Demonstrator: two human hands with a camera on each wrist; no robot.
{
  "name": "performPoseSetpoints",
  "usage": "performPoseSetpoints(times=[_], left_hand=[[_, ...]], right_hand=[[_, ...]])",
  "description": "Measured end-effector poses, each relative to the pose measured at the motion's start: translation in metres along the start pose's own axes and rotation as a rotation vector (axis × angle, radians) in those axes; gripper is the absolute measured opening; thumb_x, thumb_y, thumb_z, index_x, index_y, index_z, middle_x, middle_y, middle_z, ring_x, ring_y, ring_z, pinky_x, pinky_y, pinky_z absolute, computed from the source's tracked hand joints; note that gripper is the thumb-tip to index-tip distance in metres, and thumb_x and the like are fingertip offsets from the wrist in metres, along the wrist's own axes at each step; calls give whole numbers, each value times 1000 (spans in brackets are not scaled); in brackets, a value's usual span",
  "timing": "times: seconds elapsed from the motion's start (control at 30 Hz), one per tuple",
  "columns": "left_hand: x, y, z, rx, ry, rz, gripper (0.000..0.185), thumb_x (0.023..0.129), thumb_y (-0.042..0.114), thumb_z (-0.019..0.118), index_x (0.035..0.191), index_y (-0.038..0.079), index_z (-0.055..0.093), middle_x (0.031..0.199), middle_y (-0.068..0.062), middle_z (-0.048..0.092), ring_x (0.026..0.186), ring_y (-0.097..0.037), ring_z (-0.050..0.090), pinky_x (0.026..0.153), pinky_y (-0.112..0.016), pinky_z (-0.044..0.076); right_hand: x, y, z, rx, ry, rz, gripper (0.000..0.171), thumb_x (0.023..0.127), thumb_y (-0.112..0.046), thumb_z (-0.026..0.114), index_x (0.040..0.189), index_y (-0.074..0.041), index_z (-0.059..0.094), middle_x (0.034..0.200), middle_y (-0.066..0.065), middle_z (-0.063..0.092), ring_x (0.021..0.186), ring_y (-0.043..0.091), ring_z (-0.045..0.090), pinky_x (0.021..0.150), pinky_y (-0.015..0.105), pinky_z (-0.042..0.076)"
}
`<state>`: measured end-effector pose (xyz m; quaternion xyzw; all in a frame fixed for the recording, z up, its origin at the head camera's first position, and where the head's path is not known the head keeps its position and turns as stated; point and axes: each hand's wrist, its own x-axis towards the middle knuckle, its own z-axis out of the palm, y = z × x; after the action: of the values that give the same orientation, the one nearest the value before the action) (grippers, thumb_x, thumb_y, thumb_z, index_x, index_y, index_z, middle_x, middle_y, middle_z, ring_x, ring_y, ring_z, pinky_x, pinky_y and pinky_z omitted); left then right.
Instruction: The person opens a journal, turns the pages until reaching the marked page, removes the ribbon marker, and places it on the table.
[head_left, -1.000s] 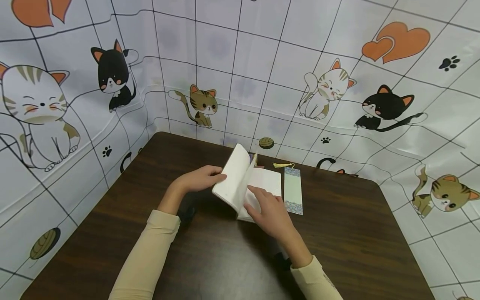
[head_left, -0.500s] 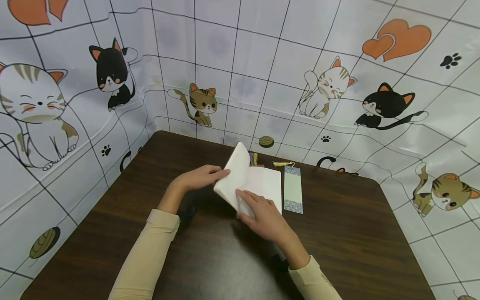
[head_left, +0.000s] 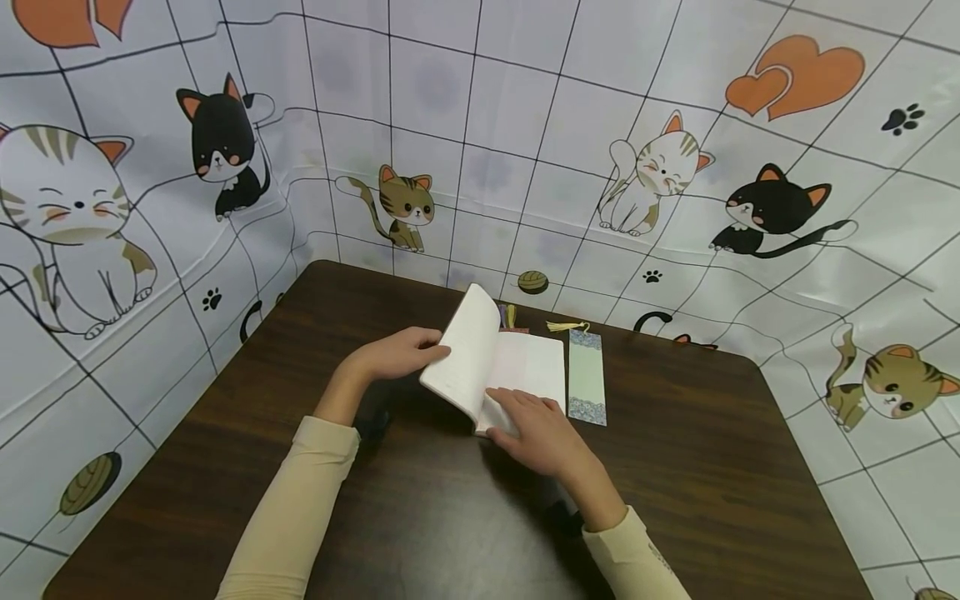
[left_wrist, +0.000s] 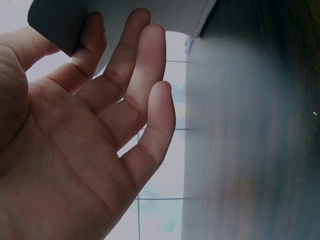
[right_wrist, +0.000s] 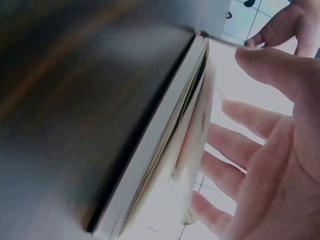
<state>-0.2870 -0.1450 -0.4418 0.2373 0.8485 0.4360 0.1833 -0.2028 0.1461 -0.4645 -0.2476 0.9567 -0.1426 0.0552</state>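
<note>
An open notebook (head_left: 528, 360) with white pages lies on the table in the head view, its left part lifted up at a slant. My left hand (head_left: 397, 353) pinches that raised part by its outer edge; the left wrist view has the dark cover (left_wrist: 56, 22) between thumb and forefinger. Over the right-hand pages my right hand (head_left: 542, 435) spreads its fingers, touching them near the spine. From the right wrist, the page stack (right_wrist: 162, 132) shows edge-on, some leaves bowed upward. Just right of the notebook lies a pale green bookmark (head_left: 587, 377) with blue patterned ends.
A yellow tassel (head_left: 567, 327) lies at the bookmark's top end. Behind the notebook, a purple and yellow strip (head_left: 507, 316) peeks out, mostly hidden. The dark wooden table (head_left: 675, 483) meets a cat-patterned wall covering (head_left: 480, 125) at its back.
Loose leaves that stood upright a second ago came to lie against the left part. That left part has tilted slightly further left. The right hand moved left, then back right over the pages.
</note>
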Motion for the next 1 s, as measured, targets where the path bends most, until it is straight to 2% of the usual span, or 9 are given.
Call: performPoseSetpoints(times=[0.2,0.4,0.57,0.67,0.9,1.0], left_hand=[[1,-2,0,1,0,1,33,115,33,49,121,4,64,98,-7,61,91,-20,57,82,-36,47],[2,-3,0,-3,-8,22,31,115,30,49,115,2,62,94,-7,57,88,-20,54,80,-35,45],[1,-4,0,-4,-9,9,31,115,31,49,117,3,63,96,-7,58,89,-20,55,81,-35,46],[0,-3,-1,0,-6,3,31,115,31,49,119,3,63,97,-7,58,90,-21,55,81,-36,46],[1,-2,-1,-12,-11,6,35,115,31,49,127,2,63,103,-9,64,95,-21,59,87,-37,49],[0,-2,-1,-13,-13,1,36,115,32,49,129,1,63,104,-9,64,95,-21,60,87,-37,49]], right_hand=[[-1,11,-4,-6,-72,64,58,102,-38,74,154,-21,57,160,5,58,147,28,56,116,66,40],[0,23,-7,-28,-116,138,66,96,-40,81,154,-20,57,165,8,52,148,34,55,116,75,36],[1,31,-10,-21,-125,131,68,94,-39,83,154,-18,57,163,10,54,145,35,57,114,76,37],[0,34,-12,9,-125,105,67,94,-37,83,153,-17,57,159,10,57,142,34,59,113,73,40],[-3,40,-19,101,-130,95,63,98,-28,79,154,-12,56,156,12,60,140,35,59,118,57,45],[-5,41,-22,103,-125,97,60,100,-21,76,156,-12,55,157,13,59,142,36,58,118,59,44]])
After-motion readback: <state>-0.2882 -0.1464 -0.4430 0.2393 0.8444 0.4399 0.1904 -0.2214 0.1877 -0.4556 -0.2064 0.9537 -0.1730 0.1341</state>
